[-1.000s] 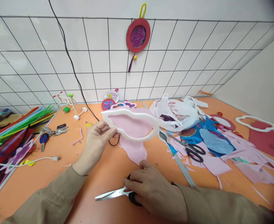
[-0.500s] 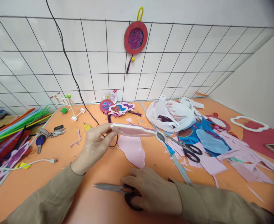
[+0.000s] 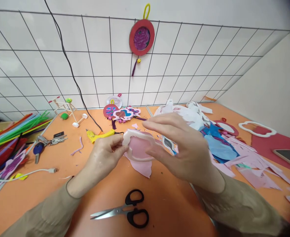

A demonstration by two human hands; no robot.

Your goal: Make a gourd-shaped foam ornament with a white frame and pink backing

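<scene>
My left hand (image 3: 105, 154) pinches the left edge of a white foam frame with a pink sheet (image 3: 139, 147) behind its opening, held above the orange table (image 3: 98, 184). My right hand (image 3: 178, 148) grips the frame's right side, fingers curled over it and thumb below. A loose pink cut-out piece (image 3: 141, 166) lies on the table under the frame. Black-handled scissors (image 3: 125, 210) lie on the table in front of me, free of both hands.
Pipe cleaners (image 3: 14, 131) and keys (image 3: 45, 143) lie at left, with a white cable (image 3: 34, 171). A yellow glue gun (image 3: 99, 134) lies behind my left hand. Paper scraps (image 3: 248, 164), a plastic bag (image 3: 191, 115), finished ornaments (image 3: 121, 113) and a phone (image 3: 288, 155) fill the right and back.
My right hand let go of the scissors, rose and took hold of the frame's right side. The scissors now lie free on the table. The frame tilted flatter, then towards me.
</scene>
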